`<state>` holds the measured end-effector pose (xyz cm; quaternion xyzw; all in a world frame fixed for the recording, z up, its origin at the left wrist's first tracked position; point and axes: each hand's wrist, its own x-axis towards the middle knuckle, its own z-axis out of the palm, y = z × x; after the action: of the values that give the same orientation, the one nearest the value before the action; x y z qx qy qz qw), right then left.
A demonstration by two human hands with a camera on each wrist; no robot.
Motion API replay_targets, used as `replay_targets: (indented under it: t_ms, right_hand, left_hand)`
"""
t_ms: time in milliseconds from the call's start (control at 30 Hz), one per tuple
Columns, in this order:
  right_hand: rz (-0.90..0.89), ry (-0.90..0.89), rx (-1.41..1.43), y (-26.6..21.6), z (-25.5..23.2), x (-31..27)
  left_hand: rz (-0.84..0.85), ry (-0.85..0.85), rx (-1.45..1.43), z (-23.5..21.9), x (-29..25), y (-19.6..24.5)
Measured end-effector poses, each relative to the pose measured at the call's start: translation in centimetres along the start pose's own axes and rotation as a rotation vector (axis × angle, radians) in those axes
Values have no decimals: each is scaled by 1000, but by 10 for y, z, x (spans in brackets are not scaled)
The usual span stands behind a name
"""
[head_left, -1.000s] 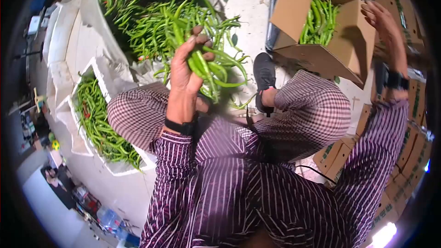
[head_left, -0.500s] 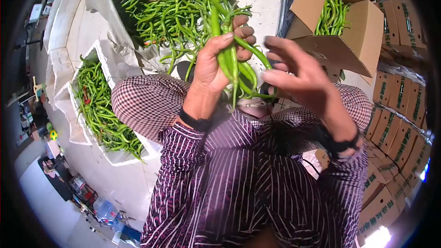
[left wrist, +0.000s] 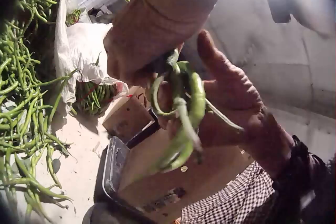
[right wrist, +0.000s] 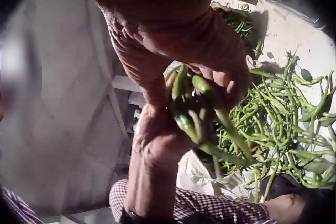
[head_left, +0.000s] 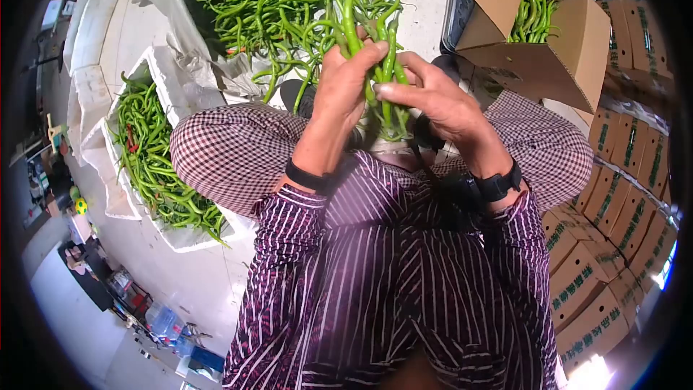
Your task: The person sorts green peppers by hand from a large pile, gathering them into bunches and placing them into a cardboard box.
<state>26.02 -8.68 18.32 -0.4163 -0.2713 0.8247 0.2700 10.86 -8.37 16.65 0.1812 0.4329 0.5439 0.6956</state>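
Observation:
In the head view, my left hand (head_left: 339, 90) grips a small bunch of long green chili peppers (head_left: 388, 65) above the lap, its thumb lying across them. My right hand (head_left: 440, 101) holds the same bunch from the other side, thumb in front and fingers behind. Stem ends of the peppers (left wrist: 195, 98) point toward the left wrist camera, between the left hand (left wrist: 152, 24) and the right palm (left wrist: 231, 98). From the right wrist, the peppers (right wrist: 181, 85) show between both hands, with some fingers hidden behind them.
A large heap of green chilies (head_left: 267, 11) spills from a lined sack ahead. On the left stands a white foam box (head_left: 162, 76) filled with chilies. An open cardboard box (head_left: 538, 76) holding chilies sits ahead right, with stacked cartons (head_left: 621, 202) beyond.
My right hand came from beside the cardboard box to the bunch and now holds it too. The left hand kept its grip and moved right; the peppers now stand closer together.

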Motion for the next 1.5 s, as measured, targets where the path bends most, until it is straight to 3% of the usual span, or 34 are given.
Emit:
replay_targets:
  t_ms: [100,167,233,267,367,500,767,967,1033,1100,1167,1300,1500]
  right_hand:
    - [-290,-97,-215,2,3,4]
    - [-273,-115,-109,4,-4,3]
    - [-147,-96,-84,3,-14,6]
    - [-121,-12,-35,4,-12,4]
    - [-116,-64,49,7,-21,4]
    - [-84,-26,93,3,-20,-2]
    - [-66,6,221,8,-21,3]
    - [-45,30,120,-4,-17,-4]
    - [-24,41,107,1,-21,1]
    - [-4,52,95,3,-25,2]
    - [-42,-93,133,-2,-26,-2]
    - [-88,-27,193,0,-21,-1]
    - [-96,-62,206,6,-29,-1]
  left_hand:
    - [-37,-39,64,4,0,-6]
    - [-110,-38,98,-5,3,-4]
    - [-151,-83,-60,-6,4,-2]
    - [-130,-97,-59,-5,3,-2]
    - [-162,-143,-108,1,1,2]
    - [-122,-31,-61,-6,9,-9]
    - [-149,-23,-53,-7,9,-9]
    - [-87,13,7,-7,9,-13]
    - [69,93,168,-5,7,-15]
    - [106,133,175,-4,7,-13]
    - [13,93,121,-6,8,-9]
    - [-10,-28,-62,-2,7,-6]
    - [-21,-44,-66,-6,8,-9]
